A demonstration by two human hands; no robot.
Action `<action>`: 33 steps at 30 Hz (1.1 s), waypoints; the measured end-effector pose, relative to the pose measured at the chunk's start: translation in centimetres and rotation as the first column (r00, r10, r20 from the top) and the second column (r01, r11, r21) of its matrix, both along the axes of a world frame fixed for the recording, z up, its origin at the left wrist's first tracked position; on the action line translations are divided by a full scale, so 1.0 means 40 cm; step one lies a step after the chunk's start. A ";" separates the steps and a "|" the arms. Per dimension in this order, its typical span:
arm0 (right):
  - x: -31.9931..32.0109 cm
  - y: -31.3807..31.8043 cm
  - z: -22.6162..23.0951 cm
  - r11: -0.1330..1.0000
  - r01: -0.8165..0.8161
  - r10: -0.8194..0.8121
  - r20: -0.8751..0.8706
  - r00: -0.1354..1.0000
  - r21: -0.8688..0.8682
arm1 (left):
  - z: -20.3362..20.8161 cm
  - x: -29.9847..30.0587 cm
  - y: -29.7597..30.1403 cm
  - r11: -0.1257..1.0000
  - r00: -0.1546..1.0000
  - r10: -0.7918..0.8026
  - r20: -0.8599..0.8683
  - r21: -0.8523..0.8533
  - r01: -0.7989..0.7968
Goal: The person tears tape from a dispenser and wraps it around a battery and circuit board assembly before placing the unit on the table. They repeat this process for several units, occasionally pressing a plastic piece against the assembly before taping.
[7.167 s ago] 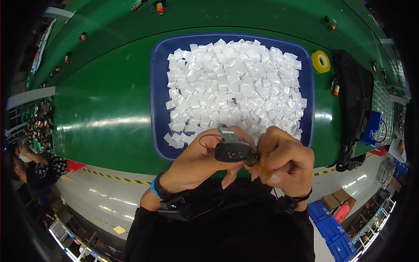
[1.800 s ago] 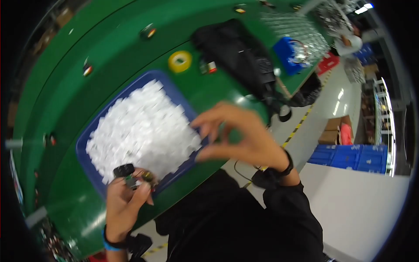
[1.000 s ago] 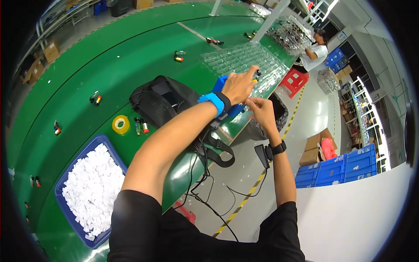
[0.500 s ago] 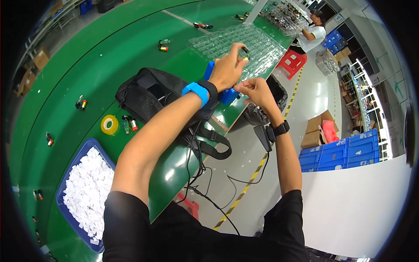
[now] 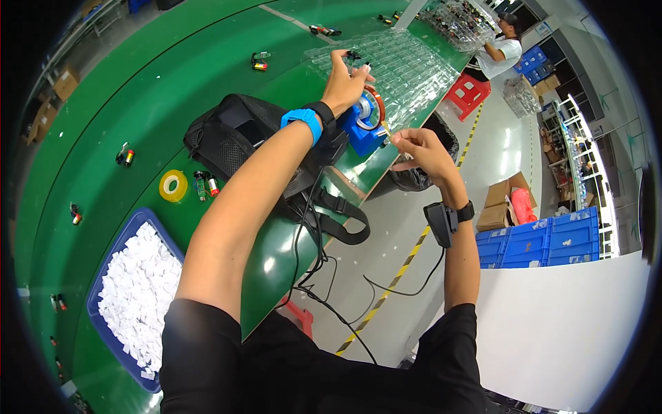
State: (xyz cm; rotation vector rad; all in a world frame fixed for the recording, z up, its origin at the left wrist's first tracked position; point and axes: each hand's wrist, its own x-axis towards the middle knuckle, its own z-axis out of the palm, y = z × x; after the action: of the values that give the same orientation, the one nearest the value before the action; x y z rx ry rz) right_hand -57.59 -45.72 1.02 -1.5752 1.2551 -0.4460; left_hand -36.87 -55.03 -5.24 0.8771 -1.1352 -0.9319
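Tape [image 5: 387, 130] looks drawn out but not yet torn free, its end pinched in our right hand [image 5: 427, 152], near the blue dispenser [image 5: 365, 141] standing between it and our left hand [image 5: 340, 88]. Our left grips a small dark part [image 5: 353, 55], mostly hidden; whether it bears any tape we cannot tell.

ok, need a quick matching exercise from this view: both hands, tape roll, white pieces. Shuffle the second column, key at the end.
Column one
1. left hand
2. tape roll
3. right hand
4. white pieces

Column two
a. heaped in the blue tray
b. thumb and finger brought together beside the blue holder
c. holding a small dark part
d. yellow, lying on the green table

Pairs: 1-c, 2-d, 3-b, 4-a
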 end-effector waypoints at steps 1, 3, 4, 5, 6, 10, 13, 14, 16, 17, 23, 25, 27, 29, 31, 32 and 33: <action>-0.003 0.005 0.000 1.000 0.005 -0.006 0.026 1.000 0.019 | -0.006 0.011 -0.008 0.998 0.996 0.048 0.072 -0.040 -0.045; -0.023 0.007 -0.025 0.999 -0.002 0.000 0.053 0.999 0.039 | -0.015 0.007 -0.011 0.993 0.986 0.091 0.139 -0.082 -0.080; -0.031 0.006 -0.040 0.998 -0.013 0.008 0.081 0.997 0.055 | -0.015 0.003 -0.010 0.993 0.985 0.096 0.142 -0.085 -0.085; -0.035 0.007 -0.052 0.997 -0.026 0.018 0.109 0.994 0.069 | -0.012 0.002 -0.007 0.992 0.984 0.103 0.146 -0.089 -0.090; -0.037 0.010 -0.060 0.997 -0.028 0.020 0.112 0.994 0.067 | -0.008 0.003 -0.005 0.991 0.982 0.111 0.151 -0.094 -0.098; -0.041 0.017 -0.084 0.998 -0.007 -0.008 0.216 0.976 0.069 | 0.032 -0.027 0.031 0.988 0.995 0.098 0.007 -0.122 -0.096; -0.072 0.013 -0.111 0.995 0.050 -0.071 0.257 0.964 0.089 | 0.086 -0.052 0.070 0.958 0.944 0.194 0.268 -0.261 -0.122; -0.068 0.017 -0.108 0.995 0.051 -0.071 0.264 0.962 0.082 | 0.098 -0.048 0.075 0.931 0.882 0.268 0.387 -0.340 -0.134; -0.062 0.038 -0.111 0.996 0.072 -0.086 0.338 0.937 0.054 | 0.110 -0.048 0.093 0.928 0.846 0.277 0.455 -0.354 -0.114; -0.061 0.049 -0.112 0.995 0.090 -0.099 0.372 0.923 0.042 | 0.110 -0.053 0.100 0.929 0.808 0.283 0.517 -0.359 -0.096; -0.026 0.044 -0.119 0.987 0.160 -0.156 0.393 0.906 0.022 | 0.091 -0.078 0.121 0.979 0.659 0.176 0.732 -0.201 -0.038; -0.019 0.049 -0.143 0.977 0.213 -0.200 0.399 0.895 0.012 | 0.090 -0.077 0.120 0.976 0.655 0.202 0.729 -0.207 -0.071; 0.006 0.053 -0.183 0.969 0.248 -0.202 0.528 0.825 -0.017 | 0.081 -0.092 0.116 0.976 0.649 0.208 0.731 -0.202 -0.085; 0.012 0.054 -0.211 0.966 0.258 -0.197 0.591 0.782 -0.021 | 0.070 -0.092 0.104 0.968 0.661 0.238 0.712 -0.229 -0.101; 0.025 0.045 -0.231 0.951 0.303 -0.191 0.665 0.722 -0.056 | 0.061 -0.086 0.093 0.964 0.659 0.257 0.707 -0.237 -0.121; 0.036 0.042 -0.246 0.944 0.321 -0.184 0.699 0.691 -0.069 | 0.066 -0.097 0.095 0.962 0.658 0.264 0.705 -0.245 -0.123; 0.040 0.039 -0.256 0.949 0.308 -0.178 0.701 0.691 -0.063 | 0.076 -0.110 0.097 0.959 0.657 0.273 0.702 -0.255 -0.126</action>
State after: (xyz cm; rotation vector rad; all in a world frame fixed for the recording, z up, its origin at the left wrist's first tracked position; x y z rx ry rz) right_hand -55.98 -44.16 -9.21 -1.1840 0.8373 -1.2300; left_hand -41.28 -51.16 -2.19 1.2454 -1.7371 -0.2431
